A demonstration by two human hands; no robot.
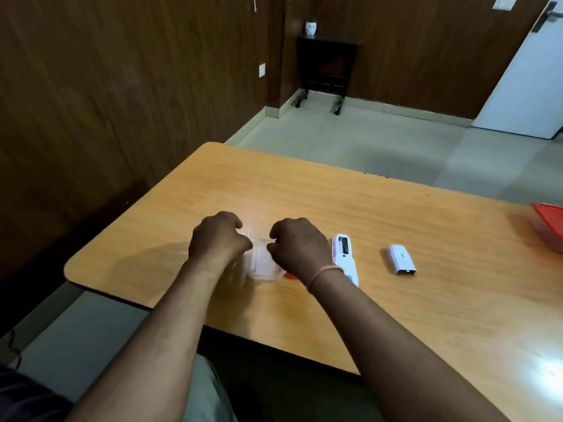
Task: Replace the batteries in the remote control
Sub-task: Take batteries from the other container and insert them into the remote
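Observation:
A small clear plastic container (261,263) sits on the wooden table (335,208) between my hands. My left hand (217,236) grips its left side with curled fingers. My right hand (297,245) pinches at its right edge; something orange (291,275) shows under that wrist. The white remote control (344,257) lies face down just right of my right hand, its battery compartment open. Its white battery cover (401,259) lies apart, further right. No batteries are visible.
A red-lidded container (548,225) sits at the table's right edge. The table's rounded left edge is close to my left hand. Beyond are wood-panelled walls, a dark side table with a small plant (326,65) and a white door (527,86).

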